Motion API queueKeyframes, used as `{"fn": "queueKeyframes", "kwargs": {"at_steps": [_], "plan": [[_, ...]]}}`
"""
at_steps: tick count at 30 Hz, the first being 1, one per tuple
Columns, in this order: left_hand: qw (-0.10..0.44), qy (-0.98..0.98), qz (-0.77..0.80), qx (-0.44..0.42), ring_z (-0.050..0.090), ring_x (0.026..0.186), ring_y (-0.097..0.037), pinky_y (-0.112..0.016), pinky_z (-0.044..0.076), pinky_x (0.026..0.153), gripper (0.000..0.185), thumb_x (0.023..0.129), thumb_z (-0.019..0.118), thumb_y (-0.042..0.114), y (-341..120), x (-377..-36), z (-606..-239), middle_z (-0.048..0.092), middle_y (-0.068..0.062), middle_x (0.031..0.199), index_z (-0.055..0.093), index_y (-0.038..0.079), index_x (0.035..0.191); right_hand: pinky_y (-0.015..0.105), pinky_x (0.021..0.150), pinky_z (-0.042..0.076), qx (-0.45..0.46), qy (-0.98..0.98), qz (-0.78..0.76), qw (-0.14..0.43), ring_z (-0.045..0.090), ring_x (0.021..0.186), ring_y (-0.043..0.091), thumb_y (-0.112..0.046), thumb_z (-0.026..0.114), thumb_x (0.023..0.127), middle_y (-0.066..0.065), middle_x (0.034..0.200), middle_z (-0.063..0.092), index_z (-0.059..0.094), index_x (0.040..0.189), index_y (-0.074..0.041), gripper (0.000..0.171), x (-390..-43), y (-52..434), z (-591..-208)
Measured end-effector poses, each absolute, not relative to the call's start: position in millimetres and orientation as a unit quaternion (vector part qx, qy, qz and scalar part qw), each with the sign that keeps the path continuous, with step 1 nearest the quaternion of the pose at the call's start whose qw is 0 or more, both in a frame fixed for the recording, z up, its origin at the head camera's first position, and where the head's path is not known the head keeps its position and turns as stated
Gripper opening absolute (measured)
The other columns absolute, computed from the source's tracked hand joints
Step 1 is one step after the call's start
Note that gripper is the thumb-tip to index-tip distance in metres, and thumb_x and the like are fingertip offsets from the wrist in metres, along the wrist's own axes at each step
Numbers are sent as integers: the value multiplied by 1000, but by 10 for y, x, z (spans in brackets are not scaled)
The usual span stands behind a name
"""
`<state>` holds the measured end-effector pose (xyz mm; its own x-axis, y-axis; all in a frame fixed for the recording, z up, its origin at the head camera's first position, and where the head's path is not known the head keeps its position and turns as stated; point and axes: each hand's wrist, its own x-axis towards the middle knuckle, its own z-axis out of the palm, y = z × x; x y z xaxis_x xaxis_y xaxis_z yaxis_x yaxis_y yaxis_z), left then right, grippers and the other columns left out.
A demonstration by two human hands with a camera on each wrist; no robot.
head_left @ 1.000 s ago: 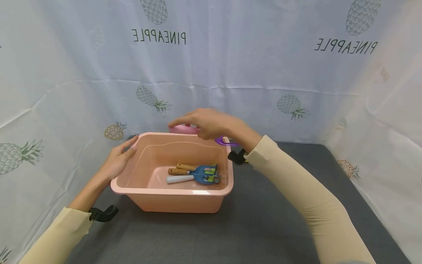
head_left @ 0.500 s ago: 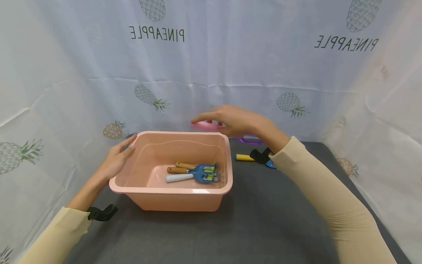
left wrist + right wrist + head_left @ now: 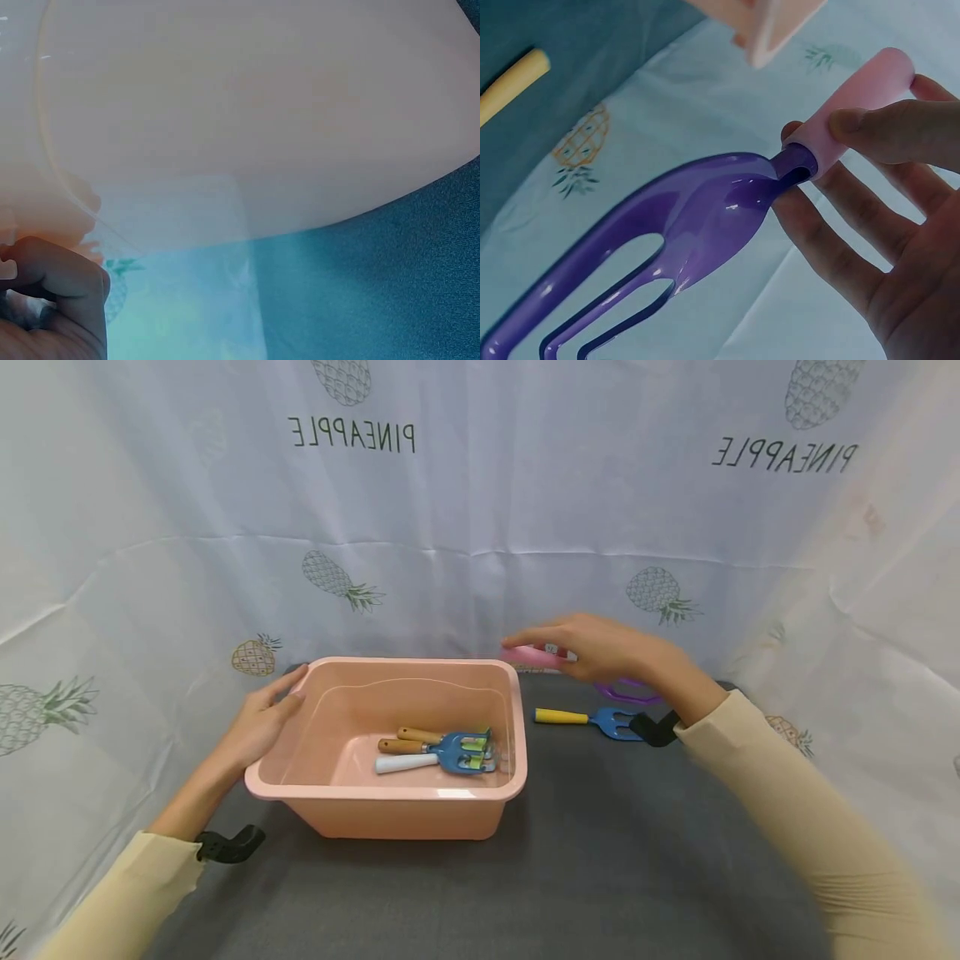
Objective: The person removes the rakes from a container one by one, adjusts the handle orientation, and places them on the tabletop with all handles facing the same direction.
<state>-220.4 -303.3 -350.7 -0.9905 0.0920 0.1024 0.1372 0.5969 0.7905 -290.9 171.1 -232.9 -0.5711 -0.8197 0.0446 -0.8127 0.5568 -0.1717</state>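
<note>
My left hand (image 3: 262,720) grips the left rim of a pink plastic basin (image 3: 397,817), thumb on the inner side. In the left wrist view its curled fingers show beside the basin wall (image 3: 262,112). Beyond the basin's far right corner, my right hand (image 3: 600,647) pinches a small garden fork by its pink handle (image 3: 866,101). The fork's purple tines (image 3: 622,300) point back toward the wrist camera. Inside the basin lie several garden tools: a blue fork (image 3: 456,753), a white handle (image 3: 407,763) and wooden handles (image 3: 403,747).
Right of the basin, a blue garden fork (image 3: 609,723) with a yellow handle (image 3: 561,717) lies on the dark grey table (image 3: 465,893). A white curtain (image 3: 525,485) with pineapple prints hangs close behind and at both sides.
My right hand has moved right with the purple garden fork, from behind the basin to past its right corner. The yellow-handled fork has come into view. The left hand stays on the rim.
</note>
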Motion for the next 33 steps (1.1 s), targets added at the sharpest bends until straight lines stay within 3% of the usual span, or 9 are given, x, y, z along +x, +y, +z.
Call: {"fn": "queueKeyframes", "kwargs": {"at_steps": [5,9,12,17,22,27,33], "plan": [[22,-889,-453,-62,65,88,8,-19,57,72,57,113,38,29,-3035,-2189,-3506,45,-37,152,23,14,166,42,89,61,-451,888,-84,22,68,117,24,10,62,92,-1,152,58,55,151,-28,71,-2922,1939,-2449],[17,-889,-454,-60,67,89,4,-21,58,72,58,113,37,31,-3040,-2165,-3509,49,-37,148,22,15,166,41,87,62,-434,896,-84,33,69,115,24,17,58,86,1,151,58,53,152,-31,82,-2941,2076,-2572],[12,-887,-458,-61,66,93,5,-22,59,74,58,113,38,33,-3040,-2163,-3510,43,-35,154,21,16,166,42,85,62,-419,903,-89,39,72,107,24,16,60,86,5,139,67,51,153,-32,83,-2954,2156,-2700],[15,-889,-452,-68,64,91,8,-21,58,73,57,113,37,31,-3044,-2196,-3505,39,-35,158,22,15,166,43,80,61,-401,910,-87,54,72,93,19,5,67,91,4,120,73,53,149,-31,70,-2949,2230,-2962],[15,-889,-453,-69,71,84,-1,-23,60,70,58,113,36,28,-3053,-2217,-3495,56,-40,139,21,10,166,43,84,60,-394,909,-91,98,72,100,23,14,60,89,4,132,70,54,149,-28,74,-2935,2244,-3226],[15,-889,-452,-66,74,79,-9,-26,61,68,58,113,36,27,-3057,-2220,-3491,68,-37,116,20,9,166,43,88,60,-403,904,-85,111,70,110,25,15,60,88,5,136,69,56,149,-25,73,-2945,2240,-3477],[17,-893,-446,-60,72,81,-5,-25,60,69,58,113,37,28,-3048,-2213,-3488,62,-39,130,22,11,166,48,92,58,-408,902,-84,115,68,105,24,16,62,86,7,132,70,56,149,-20,73,-2970,2270,-3799]]}}
